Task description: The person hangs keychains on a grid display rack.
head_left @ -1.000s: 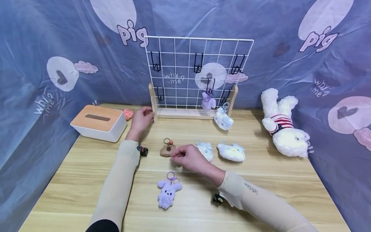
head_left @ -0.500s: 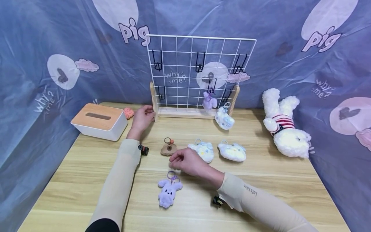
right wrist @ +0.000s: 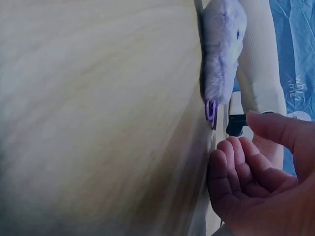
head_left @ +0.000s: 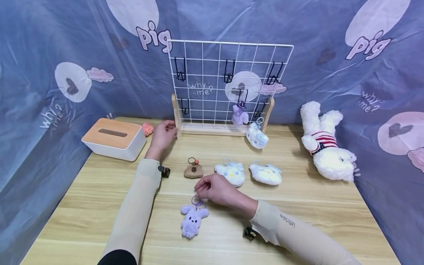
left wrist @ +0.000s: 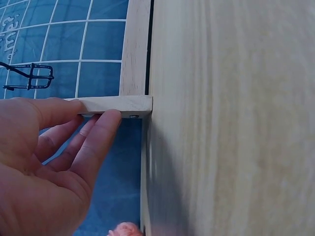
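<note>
My left hand [head_left: 162,137] pinches the left wooden post [left wrist: 135,104] of a white wire grid rack [head_left: 220,87], thumb on one side and fingers on the other. My right hand [head_left: 216,189] hovers just above the purple ring [head_left: 195,200] of a purple plush rabbit keychain [head_left: 191,222] lying on the table. In the right wrist view its thumb stands apart from the loosely bent fingers, and nothing lies between them. The ring [right wrist: 211,114] is just beyond the fingertips. A brown plush keychain [head_left: 193,171] and a white-blue plush keychain [head_left: 232,173] lie behind this hand.
Black hooks [head_left: 228,71] sit on the grid; a purple plush [head_left: 240,117] hangs from one. More white-blue plush keychains [head_left: 265,174] lie to the right, one [head_left: 256,137] against the rack. A tissue box [head_left: 114,139], coral object [head_left: 147,129] and white plush toy [head_left: 328,147] flank it.
My right hand has moved from beside the brown keychain toward me, down to the purple rabbit's ring. The left hand stays at the post. The view has shifted slightly.
</note>
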Demonstrator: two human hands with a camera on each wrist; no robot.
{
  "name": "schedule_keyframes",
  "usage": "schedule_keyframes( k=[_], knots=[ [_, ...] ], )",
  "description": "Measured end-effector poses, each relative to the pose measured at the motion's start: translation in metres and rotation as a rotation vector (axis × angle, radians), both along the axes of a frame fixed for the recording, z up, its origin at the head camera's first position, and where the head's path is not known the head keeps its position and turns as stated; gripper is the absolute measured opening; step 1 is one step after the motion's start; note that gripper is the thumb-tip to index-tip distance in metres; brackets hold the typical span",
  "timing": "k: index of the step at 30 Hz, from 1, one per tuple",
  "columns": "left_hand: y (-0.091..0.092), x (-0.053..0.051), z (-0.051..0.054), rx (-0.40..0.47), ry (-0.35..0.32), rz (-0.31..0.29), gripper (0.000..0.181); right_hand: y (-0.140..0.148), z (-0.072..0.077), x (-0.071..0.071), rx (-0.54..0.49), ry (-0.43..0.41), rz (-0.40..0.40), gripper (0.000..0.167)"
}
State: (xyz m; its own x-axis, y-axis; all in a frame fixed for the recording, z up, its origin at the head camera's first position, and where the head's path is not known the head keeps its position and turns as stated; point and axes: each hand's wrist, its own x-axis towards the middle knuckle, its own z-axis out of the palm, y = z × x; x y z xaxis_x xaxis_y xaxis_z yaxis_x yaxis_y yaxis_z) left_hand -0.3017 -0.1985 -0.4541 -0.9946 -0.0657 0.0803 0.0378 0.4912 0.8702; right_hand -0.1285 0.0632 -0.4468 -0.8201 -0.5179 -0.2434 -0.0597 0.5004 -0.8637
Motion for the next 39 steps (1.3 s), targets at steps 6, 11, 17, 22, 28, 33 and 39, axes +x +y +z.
schedule_keyframes(
  k=[6,11,17,22,28,33,39],
  knots=[
    [0.001,0.000,-0.001,0.001,-0.002,-0.001,0.036,0.003,-0.004,0.001,0.026,0.046,0.065,0.027],
    [0.000,0.001,-0.002,0.006,0.000,0.002,0.036,0.003,-0.005,0.001,0.055,0.091,0.098,0.025],
    [0.000,0.002,0.000,0.002,-0.005,0.000,0.036,0.000,-0.006,0.004,0.089,0.140,0.106,0.023],
    [0.000,0.003,0.001,0.006,-0.001,-0.002,0.036,-0.005,-0.004,0.005,0.134,0.194,0.123,0.023],
    [0.000,0.002,-0.001,-0.002,0.003,-0.007,0.036,-0.010,-0.003,0.005,0.201,0.252,0.146,0.022],
    [0.001,0.003,-0.001,0.004,0.017,-0.001,0.035,-0.011,-0.002,0.008,0.223,0.306,0.164,0.022],
    [0.001,0.003,0.000,-0.004,0.008,-0.002,0.035,-0.011,-0.003,0.007,0.235,0.337,0.186,0.020]
  ],
)
